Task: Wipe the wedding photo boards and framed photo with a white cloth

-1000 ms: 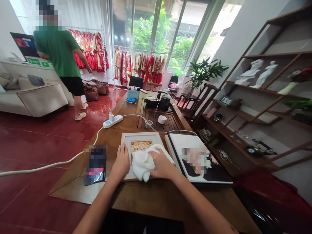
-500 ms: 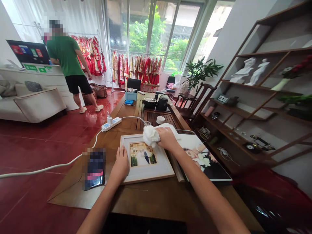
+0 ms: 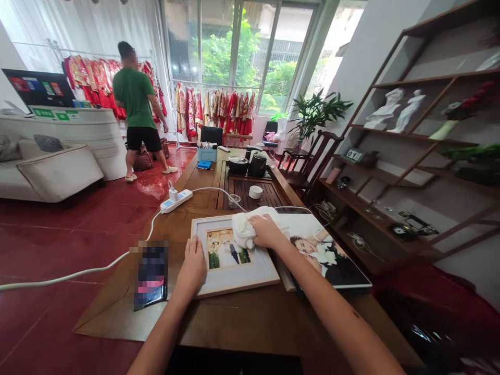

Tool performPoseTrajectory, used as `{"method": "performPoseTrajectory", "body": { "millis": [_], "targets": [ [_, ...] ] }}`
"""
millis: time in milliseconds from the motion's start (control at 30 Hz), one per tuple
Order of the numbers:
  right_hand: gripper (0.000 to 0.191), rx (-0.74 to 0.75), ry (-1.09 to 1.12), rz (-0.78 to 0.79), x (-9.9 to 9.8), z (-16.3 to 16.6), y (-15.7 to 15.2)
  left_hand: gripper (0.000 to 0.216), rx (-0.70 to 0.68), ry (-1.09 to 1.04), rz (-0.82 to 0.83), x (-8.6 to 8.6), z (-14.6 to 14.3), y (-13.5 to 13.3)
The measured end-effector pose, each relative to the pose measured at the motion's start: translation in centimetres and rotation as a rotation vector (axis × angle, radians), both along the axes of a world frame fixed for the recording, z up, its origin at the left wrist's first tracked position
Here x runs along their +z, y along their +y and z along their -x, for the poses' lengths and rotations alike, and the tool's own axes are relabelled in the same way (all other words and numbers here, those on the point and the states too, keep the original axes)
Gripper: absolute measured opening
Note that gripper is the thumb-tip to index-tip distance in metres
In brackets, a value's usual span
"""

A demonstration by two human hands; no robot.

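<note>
A picture frame [image 3: 242, 278] with a pale mat and a small wedding photo [image 3: 228, 250] lies flat on the wooden table. My left hand [image 3: 194, 265] rests on its left edge, fingers stretched out and flat. In my right hand [image 3: 265, 232] is a bunched white cloth [image 3: 244, 230], pressed on the frame's upper right part and covering that corner. To the right, partly under my right forearm, lies a large photo print [image 3: 332, 245] of people's faces. A phone [image 3: 151, 276] sits left of my left hand.
A power strip [image 3: 176, 201] with a white cable stands at the table's left edge. Farther back are a tea tray [image 3: 269, 197], a white cup [image 3: 255, 192] and a kettle [image 3: 258, 164]. A person [image 3: 136, 107] in a green shirt walks by the clothes racks. Shelves [image 3: 414, 138] line the right wall.
My right hand and the cloth have moved slightly down onto the frame. My left hand stays on its edge. The person in green has stepped to the right.
</note>
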State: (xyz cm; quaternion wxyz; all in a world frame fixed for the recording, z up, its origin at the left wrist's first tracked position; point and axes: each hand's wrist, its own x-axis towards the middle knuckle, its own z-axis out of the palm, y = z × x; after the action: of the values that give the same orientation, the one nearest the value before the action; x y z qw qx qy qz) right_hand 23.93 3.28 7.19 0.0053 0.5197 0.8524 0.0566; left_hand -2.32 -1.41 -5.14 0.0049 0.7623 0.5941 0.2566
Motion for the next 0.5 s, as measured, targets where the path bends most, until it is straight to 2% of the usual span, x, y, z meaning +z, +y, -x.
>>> {"method": "performPoseTrajectory", "body": {
  "millis": [167,333,500],
  "targets": [
    [0.041,0.011,0.006,0.012,0.3,0.1,-5.5,0.062,-0.001,-0.029,-0.018,-0.2,0.0,0.0],
    [0.032,-0.021,0.112,0.082,0.3,-0.6,-11.3,0.063,0.005,-0.051,-0.011,-0.2,-0.2,-0.3],
    [0.027,-0.036,0.241,0.085,0.1,-0.8,-13.7,0.059,0.008,-0.034,0.022,0.3,-0.1,-0.2]
  ]
}}
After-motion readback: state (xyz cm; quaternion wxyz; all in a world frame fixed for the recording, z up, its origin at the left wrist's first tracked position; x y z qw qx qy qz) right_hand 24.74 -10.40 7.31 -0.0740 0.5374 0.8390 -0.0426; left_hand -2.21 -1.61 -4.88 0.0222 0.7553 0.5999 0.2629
